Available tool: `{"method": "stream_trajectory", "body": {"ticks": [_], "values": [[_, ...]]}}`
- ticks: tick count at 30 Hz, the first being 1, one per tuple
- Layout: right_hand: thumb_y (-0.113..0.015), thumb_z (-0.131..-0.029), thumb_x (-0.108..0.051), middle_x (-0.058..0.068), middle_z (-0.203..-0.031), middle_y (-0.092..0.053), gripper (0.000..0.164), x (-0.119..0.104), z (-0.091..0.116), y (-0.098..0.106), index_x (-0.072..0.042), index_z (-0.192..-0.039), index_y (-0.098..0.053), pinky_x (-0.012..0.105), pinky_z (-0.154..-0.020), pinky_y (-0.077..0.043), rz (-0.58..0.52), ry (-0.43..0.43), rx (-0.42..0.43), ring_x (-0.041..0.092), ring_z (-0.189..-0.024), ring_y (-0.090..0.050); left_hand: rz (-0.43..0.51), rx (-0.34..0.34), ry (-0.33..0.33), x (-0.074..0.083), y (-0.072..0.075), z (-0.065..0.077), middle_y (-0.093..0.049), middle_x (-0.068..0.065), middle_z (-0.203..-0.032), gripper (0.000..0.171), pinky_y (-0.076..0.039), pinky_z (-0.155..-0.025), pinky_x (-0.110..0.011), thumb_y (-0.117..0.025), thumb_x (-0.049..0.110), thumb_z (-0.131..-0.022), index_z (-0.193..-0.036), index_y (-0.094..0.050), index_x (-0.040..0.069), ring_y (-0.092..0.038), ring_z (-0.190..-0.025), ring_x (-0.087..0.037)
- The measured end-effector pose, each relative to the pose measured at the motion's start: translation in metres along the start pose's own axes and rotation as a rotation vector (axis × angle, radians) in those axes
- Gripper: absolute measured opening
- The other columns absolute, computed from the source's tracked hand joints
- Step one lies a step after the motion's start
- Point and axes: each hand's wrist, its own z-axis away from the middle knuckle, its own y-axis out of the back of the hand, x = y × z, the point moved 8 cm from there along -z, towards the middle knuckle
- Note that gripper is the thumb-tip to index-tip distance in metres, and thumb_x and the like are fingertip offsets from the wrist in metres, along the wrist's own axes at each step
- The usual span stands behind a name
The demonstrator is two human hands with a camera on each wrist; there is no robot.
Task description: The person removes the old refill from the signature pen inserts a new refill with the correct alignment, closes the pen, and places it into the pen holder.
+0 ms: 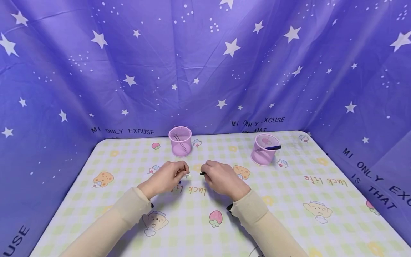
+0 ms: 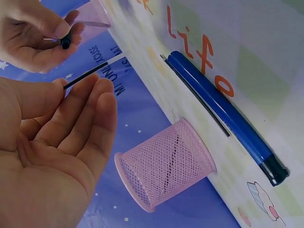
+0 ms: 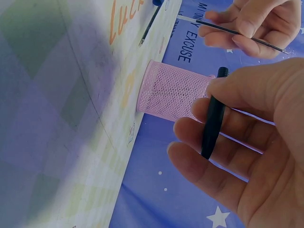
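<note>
My left hand (image 1: 165,178) pinches a thin pen refill (image 2: 85,75) between thumb and forefinger; it is dark along most of its length and clear at one end. Facing it, my right hand (image 1: 224,180) holds a short black tapered pen part (image 3: 213,121) with a threaded end, gripped by thumb and fingers. Below the left hand, a blue pen barrel (image 2: 218,111) with a dark end lies on the tablecloth. A second dark refill (image 2: 199,100) lies alongside that barrel. The hands are close together but apart.
Beyond the hands stands a pink mesh pen holder (image 1: 181,149) containing thin refills. Another pink mesh holder (image 1: 260,157), to the right, has a dark blue pen (image 1: 273,147) leaning over its rim. A purple starred curtain (image 1: 205,71) surrounds the table's back and sides.
</note>
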Motion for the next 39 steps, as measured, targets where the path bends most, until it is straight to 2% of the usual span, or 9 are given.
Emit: {"method": "stream_trajectory", "body": {"ticks": [6,15,25,39], "values": [[-0.063,-0.086,-0.010,-0.004,-0.094,-0.061,0.015,-0.0001,0.0001,0.0001,-0.015,-0.100,-0.067,0.031,-0.066,-0.052,0.002,0.004,0.001,0.012,-0.082,-0.062,-0.008,-0.014,0.007,0.0014,-0.0011,-0.0005,-0.066,-0.002,-0.083,0.010,-0.050,-0.071,-0.028,-0.056,0.004,-0.094,-0.089,-0.063,0.010,-0.056,-0.074,-0.008],[-0.062,-0.086,-0.010,-0.004,-0.094,-0.061,0.015,0.0006,-0.0001,-0.0010,-0.015,-0.100,-0.067,0.031,-0.066,-0.052,0.011,0.006,0.002,0.013,-0.082,-0.062,-0.031,0.001,-0.009,0.0028,-0.0005,-0.0012,-0.066,0.001,-0.087,0.011,-0.051,-0.075,-0.029,-0.060,0.005,-0.092,-0.089,-0.066,0.014,-0.058,-0.078,-0.006],[-0.062,-0.087,-0.010,-0.004,-0.093,-0.061,0.015,0.0003,-0.0004,-0.0006,-0.015,-0.101,-0.067,0.031,-0.067,-0.052,0.007,0.001,0.000,0.013,-0.082,-0.062,-0.084,0.029,-0.073,0.0047,0.0019,0.0023,-0.065,0.003,-0.085,0.014,-0.051,-0.076,-0.028,-0.061,0.003,-0.090,-0.098,-0.071,0.009,-0.058,-0.077,-0.007],[-0.062,-0.087,-0.011,-0.004,-0.095,-0.062,0.015,0.0003,-0.0007,-0.0014,-0.015,-0.100,-0.066,0.031,-0.068,-0.052,0.018,-0.001,0.002,0.013,-0.084,-0.062,-0.160,0.026,-0.086,0.0056,0.0019,0.0062,-0.063,0.004,-0.086,0.015,-0.051,-0.077,-0.029,-0.062,0.000,-0.088,-0.096,-0.072,0.008,-0.060,-0.079,-0.008]]}}
